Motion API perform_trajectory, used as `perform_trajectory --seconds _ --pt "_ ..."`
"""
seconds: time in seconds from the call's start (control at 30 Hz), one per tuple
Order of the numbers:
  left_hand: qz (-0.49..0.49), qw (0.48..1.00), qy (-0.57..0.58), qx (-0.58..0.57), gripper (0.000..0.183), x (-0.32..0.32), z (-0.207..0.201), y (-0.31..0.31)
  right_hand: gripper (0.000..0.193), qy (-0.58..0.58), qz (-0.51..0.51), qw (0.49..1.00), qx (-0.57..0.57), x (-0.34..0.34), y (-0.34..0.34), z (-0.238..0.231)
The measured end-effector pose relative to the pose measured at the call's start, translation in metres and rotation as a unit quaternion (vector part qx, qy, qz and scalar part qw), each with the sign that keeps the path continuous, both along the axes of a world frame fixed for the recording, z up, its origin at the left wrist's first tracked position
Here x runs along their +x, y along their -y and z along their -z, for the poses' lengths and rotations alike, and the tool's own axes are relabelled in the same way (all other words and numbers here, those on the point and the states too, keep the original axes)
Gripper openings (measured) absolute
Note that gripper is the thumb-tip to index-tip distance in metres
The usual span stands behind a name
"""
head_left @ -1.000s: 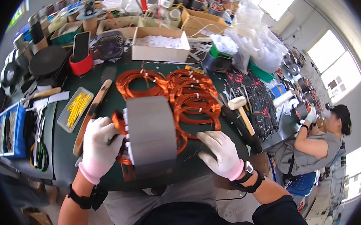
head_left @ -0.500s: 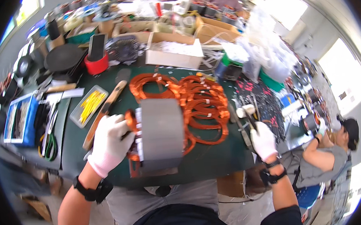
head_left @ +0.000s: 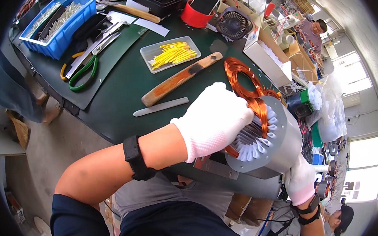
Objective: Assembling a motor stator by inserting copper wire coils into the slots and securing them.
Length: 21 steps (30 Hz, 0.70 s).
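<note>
Left hand, white glove, fingers curled over top of grey motor core at frame centre-right, pressing copper coil into slots. Right hand cupped under core, supporting from below at table edge. Some coil seated, loops above core loose; winding looks partly done. Wooden stick, grey strip, tray of yellow sleeves upper centre. Green-handled scissors upper left.
</note>
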<state>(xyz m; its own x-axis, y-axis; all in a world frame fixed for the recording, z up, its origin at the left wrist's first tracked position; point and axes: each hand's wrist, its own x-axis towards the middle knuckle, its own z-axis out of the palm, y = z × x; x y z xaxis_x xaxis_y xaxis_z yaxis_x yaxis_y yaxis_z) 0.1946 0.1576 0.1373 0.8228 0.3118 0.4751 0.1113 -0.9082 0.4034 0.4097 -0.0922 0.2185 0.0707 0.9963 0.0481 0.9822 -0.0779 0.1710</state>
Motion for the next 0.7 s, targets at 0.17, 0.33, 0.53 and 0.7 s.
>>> perform_trajectory --seconds 0.17,0.33,0.53,0.7 --pt "0.009 1.000 -0.023 -0.010 0.006 0.005 -0.002 0.000 0.027 0.019 0.055 0.995 -0.076 -0.002 0.000 -0.006" --pt "0.031 0.998 -0.044 0.018 0.008 0.004 -0.005 -0.005 0.025 0.024 0.072 0.988 -0.133 0.005 -0.001 -0.020" --pt "0.038 0.999 -0.027 0.018 0.009 0.008 -0.008 -0.004 0.030 0.031 0.073 0.991 -0.108 0.000 0.008 -0.025" --pt "0.039 0.998 -0.048 0.012 0.009 0.006 -0.007 -0.004 0.024 -0.013 0.071 0.994 -0.080 -0.004 -0.006 -0.007"
